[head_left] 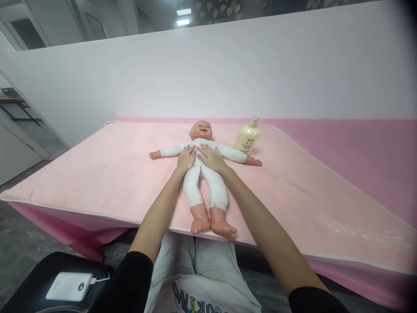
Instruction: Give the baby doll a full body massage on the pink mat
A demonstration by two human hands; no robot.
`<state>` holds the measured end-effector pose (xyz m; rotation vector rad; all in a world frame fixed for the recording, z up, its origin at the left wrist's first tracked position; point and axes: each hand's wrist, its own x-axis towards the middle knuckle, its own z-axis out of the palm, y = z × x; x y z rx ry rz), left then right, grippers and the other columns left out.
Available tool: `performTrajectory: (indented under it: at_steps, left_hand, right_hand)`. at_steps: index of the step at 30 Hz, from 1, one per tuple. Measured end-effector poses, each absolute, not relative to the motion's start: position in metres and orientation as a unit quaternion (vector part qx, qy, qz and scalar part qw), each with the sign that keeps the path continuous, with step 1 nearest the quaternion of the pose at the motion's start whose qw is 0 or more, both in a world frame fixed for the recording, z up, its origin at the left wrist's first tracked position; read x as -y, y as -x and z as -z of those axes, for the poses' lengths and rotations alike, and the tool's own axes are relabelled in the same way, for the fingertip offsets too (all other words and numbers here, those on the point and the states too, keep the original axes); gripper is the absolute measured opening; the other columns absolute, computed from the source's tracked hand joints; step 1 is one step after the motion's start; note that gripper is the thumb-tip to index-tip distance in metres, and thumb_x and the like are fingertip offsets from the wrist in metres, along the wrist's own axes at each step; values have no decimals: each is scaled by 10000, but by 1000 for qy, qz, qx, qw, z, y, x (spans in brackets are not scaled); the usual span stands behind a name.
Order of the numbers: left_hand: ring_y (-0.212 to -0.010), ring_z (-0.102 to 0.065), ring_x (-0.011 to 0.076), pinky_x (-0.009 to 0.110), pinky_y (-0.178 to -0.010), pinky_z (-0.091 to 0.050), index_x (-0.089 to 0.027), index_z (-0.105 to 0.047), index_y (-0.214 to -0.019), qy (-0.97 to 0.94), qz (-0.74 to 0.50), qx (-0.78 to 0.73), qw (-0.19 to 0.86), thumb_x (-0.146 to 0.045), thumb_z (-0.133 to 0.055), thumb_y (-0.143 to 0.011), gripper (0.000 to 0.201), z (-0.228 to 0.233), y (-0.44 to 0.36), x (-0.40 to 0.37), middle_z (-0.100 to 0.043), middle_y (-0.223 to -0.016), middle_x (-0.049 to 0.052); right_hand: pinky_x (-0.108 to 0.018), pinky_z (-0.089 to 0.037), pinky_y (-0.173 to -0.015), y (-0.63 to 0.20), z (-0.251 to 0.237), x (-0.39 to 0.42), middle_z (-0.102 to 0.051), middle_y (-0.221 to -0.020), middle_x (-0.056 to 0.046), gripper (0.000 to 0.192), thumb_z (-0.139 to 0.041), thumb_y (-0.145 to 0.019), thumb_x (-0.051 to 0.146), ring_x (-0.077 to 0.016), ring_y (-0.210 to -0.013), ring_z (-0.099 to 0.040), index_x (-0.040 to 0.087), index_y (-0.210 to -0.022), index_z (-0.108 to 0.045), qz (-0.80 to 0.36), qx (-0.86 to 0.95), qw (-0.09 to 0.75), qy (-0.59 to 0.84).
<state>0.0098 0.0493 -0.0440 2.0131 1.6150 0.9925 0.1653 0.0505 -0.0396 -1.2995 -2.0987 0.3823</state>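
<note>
Both forearms reach far, converging.
Left hand and right hand lie palm-down, flattened, just beside each other.

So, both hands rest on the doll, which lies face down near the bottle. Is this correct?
Not face down: the head view shows the doll lying face up near the bottle, with the left hand and the right hand resting on it.
</note>
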Motion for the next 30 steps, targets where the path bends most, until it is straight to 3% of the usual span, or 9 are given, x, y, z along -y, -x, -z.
performTrajectory:
  at_steps: [4,9,12,15,18,21,25,27,30]
  left_hand:
    - [-1402,-344,227,408,-1175,-235,-170,-552,-1333,-727,-370,-559,147,-299,-373,-939,451,38,-12,-39,-446,-1468,79]
    - [-1201,-570,162,393,-1189,-206,-235,-709,-1107,-821,-339,-417,192,-145,-368,-874,422,24,-18,-26,-681,-1193,19]
    - [-1364,-407,176,412,-1196,-149,-266,-612,-1259,-860,-262,-385,209,-283,-396,-914,407,18,-24,-27,-517,-1413,2]
    - [-1465,-184,184,435,-1197,-95,-255,-381,-1450,-843,-230,-448,187,-412,-321,-954,524,18,-27,-35,-291,-1555,12]
    - [-1482,-89,191,465,-1193,-62,-220,-248,-1506,-811,-208,-527,147,-397,-195,-978,560,20,-24,-46,-147,-1597,34]
    - [-1482,-61,229,534,-1176,-63,-269,-187,-1520,-781,-178,-589,102,-401,-122,-979,561,22,-14,-55,-95,-1607,43]
    - [-1474,-70,308,580,-1159,-9,-303,-170,-1522,-766,-149,-623,44,-575,-127,-938,646,23,-2,-64,-164,-1595,83]
    - [-1471,-72,336,622,-1136,29,-321,-173,-1519,-753,-137,-643,32,-632,-126,-911,684,23,1,-68,-186,-1589,89]
    - [-1472,-50,343,654,-1117,46,-313,-194,-1516,-725,-127,-676,30,-678,-134,-884,733,24,9,-69,-187,-1588,97]
  right_hand:
    - [-639,-36,-1139,-175,47,-65,-310,-1530,-81,535,-487,-882,493,-315,-1437,-230,246,-1357,-511,-158,732,362,555]
    - [-492,-309,-1113,-189,58,-69,-545,-1355,-132,496,-455,-868,406,-274,-1292,-473,142,-1266,-585,-186,628,497,570]
    - [-439,-441,-1002,-191,58,-61,-696,-1095,-110,381,-465,-798,312,-264,-1058,-628,143,-1045,-702,-158,571,579,561]
    - [-386,-521,-863,-186,53,-52,-729,-802,-74,322,-416,-733,227,-240,-839,-679,163,-728,-732,-172,548,633,519]
    - [-362,-528,-857,-178,44,-46,-728,-740,-45,326,-417,-729,208,-221,-814,-689,189,-658,-734,-234,620,579,475]
    - [-387,-361,-1103,-171,34,-41,-725,-1039,-2,339,-443,-819,258,-190,-1058,-645,227,-953,-753,-227,739,460,437]
    - [-484,-80,-1194,-165,23,-46,-443,-1456,-13,464,-384,-932,340,-196,-1392,-349,242,-1369,-505,-129,820,307,465]
    - [-542,-56,-1173,-162,20,-53,-297,-1540,-32,502,-349,-957,425,-222,-1449,-213,257,-1425,-424,-82,819,250,511]
    - [-618,-43,-1135,-164,18,-64,-189,-1579,-53,623,-280,-934,607,-281,-1454,-174,300,-1475,-317,-64,775,213,591]
